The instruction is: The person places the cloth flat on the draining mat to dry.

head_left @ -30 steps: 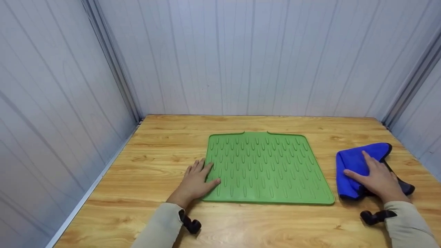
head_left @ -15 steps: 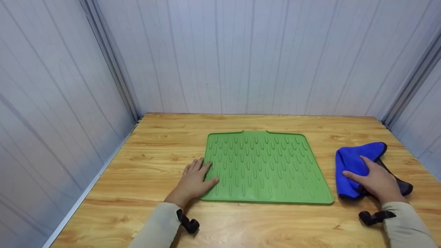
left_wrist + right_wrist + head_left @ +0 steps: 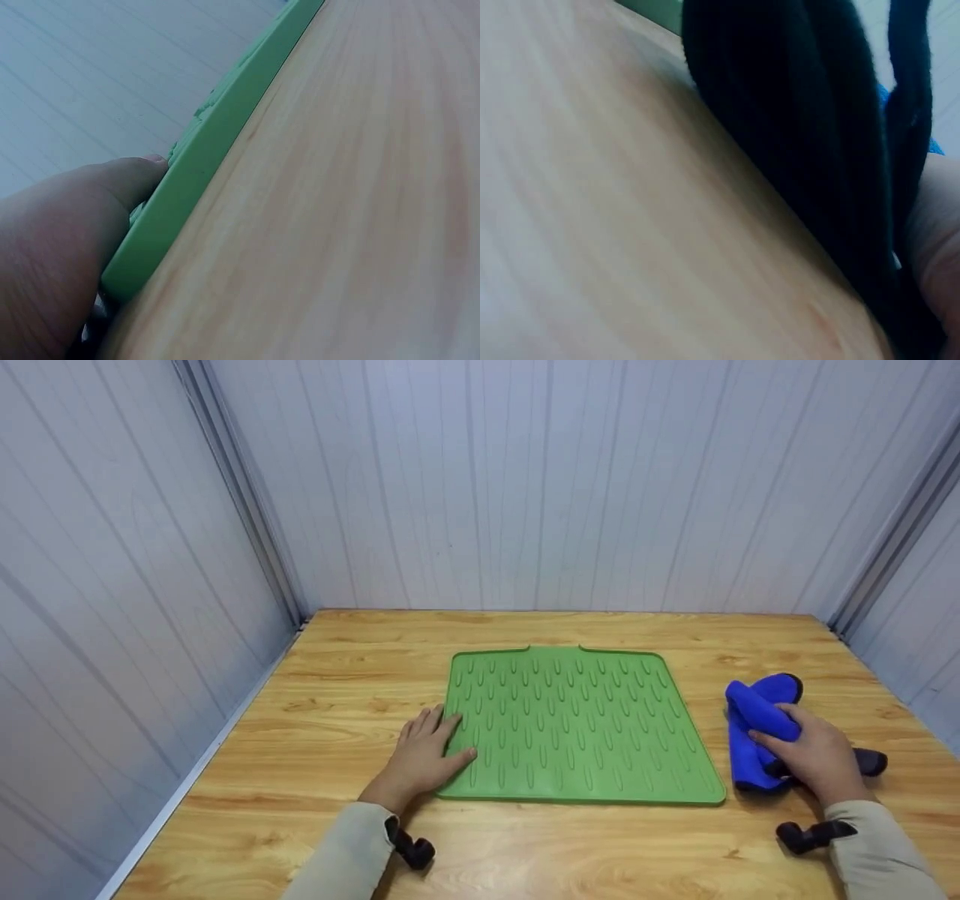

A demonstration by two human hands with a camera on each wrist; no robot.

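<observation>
A flat green mat [image 3: 570,727] with raised oval ridges and a low rim lies on the wooden table. My left hand [image 3: 420,754] rests at its near left side, thumb on the ridged top and fingers spread along the left edge. In the left wrist view the thumb [image 3: 142,176] lies over the mat's rim [image 3: 195,165]. To the right of the mat, my right hand [image 3: 821,754] grips a blue cloth [image 3: 750,735] with dark edging and a dark grey underside, bunching it between thumb and fingers. Dark folds of this cloth [image 3: 795,150] fill much of the right wrist view.
The wooden table [image 3: 345,660] runs back to a pale panelled wall [image 3: 510,487]. Side walls stand to the left and right, the right one not far beyond the cloth. Both sleeved wrists carry black camera mounts [image 3: 416,851].
My right hand has curled its fingers and gathered the cloth, whose far right corner has drawn in to the left. The left hand and the mat stay in place.
</observation>
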